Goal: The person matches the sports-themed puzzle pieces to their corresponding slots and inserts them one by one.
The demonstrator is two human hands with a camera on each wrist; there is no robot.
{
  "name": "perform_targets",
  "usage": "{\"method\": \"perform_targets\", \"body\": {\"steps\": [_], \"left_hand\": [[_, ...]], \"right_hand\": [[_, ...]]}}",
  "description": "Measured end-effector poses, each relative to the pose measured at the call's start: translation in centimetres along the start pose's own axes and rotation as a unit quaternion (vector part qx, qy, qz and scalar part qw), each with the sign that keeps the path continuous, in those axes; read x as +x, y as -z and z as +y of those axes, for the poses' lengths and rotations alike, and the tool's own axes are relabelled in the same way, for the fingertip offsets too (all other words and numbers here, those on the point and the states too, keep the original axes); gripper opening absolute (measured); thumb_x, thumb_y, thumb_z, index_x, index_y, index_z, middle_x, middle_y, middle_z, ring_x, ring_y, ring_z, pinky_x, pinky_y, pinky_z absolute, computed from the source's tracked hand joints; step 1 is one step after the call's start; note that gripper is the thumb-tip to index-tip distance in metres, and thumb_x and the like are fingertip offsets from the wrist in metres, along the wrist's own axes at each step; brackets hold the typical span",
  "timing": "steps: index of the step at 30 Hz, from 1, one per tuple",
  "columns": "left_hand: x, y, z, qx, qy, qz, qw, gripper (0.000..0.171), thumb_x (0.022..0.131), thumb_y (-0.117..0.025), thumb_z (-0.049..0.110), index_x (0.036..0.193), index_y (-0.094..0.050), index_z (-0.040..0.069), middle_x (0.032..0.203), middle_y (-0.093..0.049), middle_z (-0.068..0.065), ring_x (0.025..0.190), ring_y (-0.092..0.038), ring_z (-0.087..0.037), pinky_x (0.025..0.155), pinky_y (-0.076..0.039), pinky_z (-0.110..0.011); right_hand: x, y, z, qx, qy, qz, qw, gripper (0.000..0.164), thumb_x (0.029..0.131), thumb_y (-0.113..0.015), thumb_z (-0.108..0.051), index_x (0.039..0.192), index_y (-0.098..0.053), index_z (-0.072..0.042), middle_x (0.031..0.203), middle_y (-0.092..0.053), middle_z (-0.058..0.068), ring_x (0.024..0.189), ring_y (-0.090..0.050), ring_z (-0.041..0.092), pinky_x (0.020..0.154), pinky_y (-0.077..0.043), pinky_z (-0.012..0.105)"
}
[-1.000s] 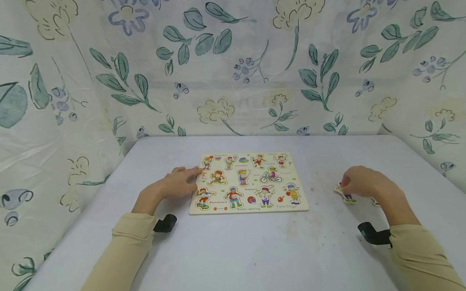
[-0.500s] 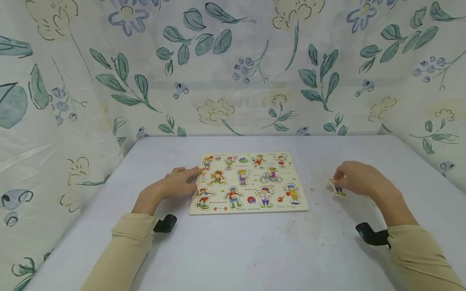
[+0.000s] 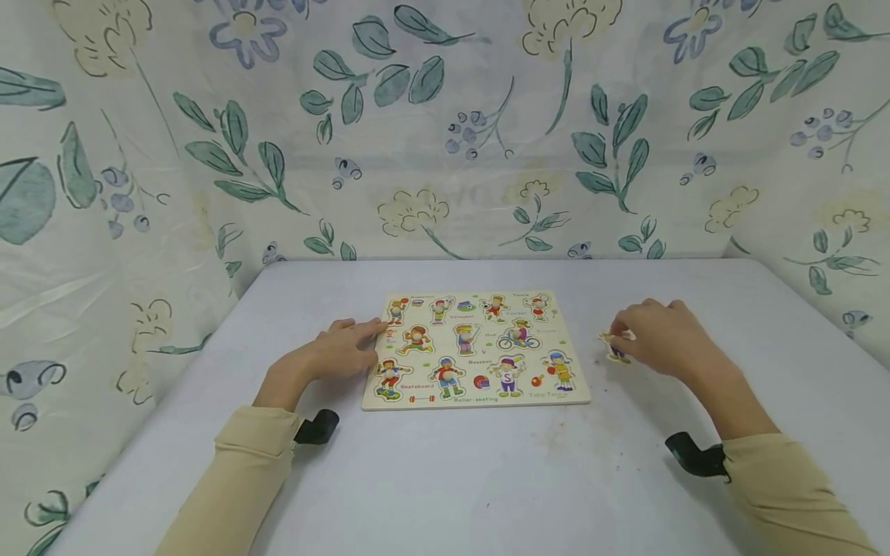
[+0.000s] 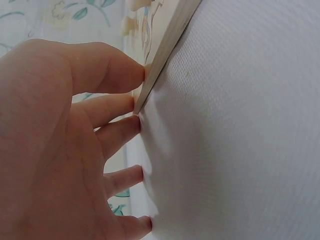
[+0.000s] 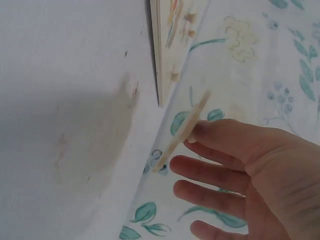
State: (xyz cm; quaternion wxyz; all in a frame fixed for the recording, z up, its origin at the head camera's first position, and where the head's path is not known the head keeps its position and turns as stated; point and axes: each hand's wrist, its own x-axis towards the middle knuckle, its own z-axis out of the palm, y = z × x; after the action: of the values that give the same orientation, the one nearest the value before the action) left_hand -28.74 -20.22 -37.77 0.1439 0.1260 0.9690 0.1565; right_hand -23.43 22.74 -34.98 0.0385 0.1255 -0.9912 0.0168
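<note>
A wooden peg puzzle board with several sports figures lies in the middle of the table in the head view. My left hand rests at its left edge, fingers spread and fairly straight; the thumb touches the board's side in the left wrist view. To the right of the board, my right hand pinches a small figure-shaped puzzle piece between thumb and fingertips. Seen edge-on in the right wrist view, that thin puzzle piece is tilted and held above the table, apart from the board.
The white table has small brownish specks and smudges right of the board. Floral cloth hangs behind the table and along its sides. Each wrist carries a black camera mount, such as the right camera mount.
My right hand has lifted the puzzle piece and carried it left toward the board. Another piece, partly visible earlier by the right wrist, is out of sight now. The left hand stays put.
</note>
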Motion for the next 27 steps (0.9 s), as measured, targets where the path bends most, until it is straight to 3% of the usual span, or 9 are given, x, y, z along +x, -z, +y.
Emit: {"method": "perform_targets", "body": {"steps": [9,18,27], "left_hand": [[-0.2,0.0,-0.4,0.000,-0.001,0.003,1.0000,0.064,0.092,-0.050,0.022,0.154,-0.035,0.011,0.162,-0.026,-0.015,0.148,-0.010,-0.048,0.113,-0.009,-0.072],[-0.2,0.3,-0.3,-0.003,-0.001,-0.005,1.0000,0.066,0.092,-0.048,0.023,0.155,-0.032,0.014,0.163,-0.023,-0.012,0.149,-0.009,-0.046,0.112,-0.010,-0.072],[0.1,0.1,-0.4,-0.001,0.008,-0.009,0.9999,0.065,0.092,-0.047,0.023,0.156,-0.033,0.016,0.163,-0.023,-0.011,0.149,-0.009,-0.045,0.113,-0.011,-0.072]], "right_hand": [[0.6,-0.3,-3.0,-0.035,0.040,0.021,0.998,0.008,0.090,-0.073,-0.021,0.094,-0.075,-0.015,0.092,-0.072,0.002,0.095,-0.060,0.028,0.090,-0.045,0.058],[1.0,-1.0,-4.4,-0.061,0.078,0.047,0.994,0.006,0.089,-0.073,-0.019,0.092,-0.075,-0.015,0.089,-0.072,0.000,0.091,-0.060,0.024,0.086,-0.048,0.051],[1.7,-1.4,-6.5,-0.059,0.091,0.037,0.993,0.007,0.090,-0.072,-0.021,0.092,-0.076,-0.015,0.087,-0.071,-0.001,0.088,-0.058,0.022,0.085,-0.046,0.048]]}}
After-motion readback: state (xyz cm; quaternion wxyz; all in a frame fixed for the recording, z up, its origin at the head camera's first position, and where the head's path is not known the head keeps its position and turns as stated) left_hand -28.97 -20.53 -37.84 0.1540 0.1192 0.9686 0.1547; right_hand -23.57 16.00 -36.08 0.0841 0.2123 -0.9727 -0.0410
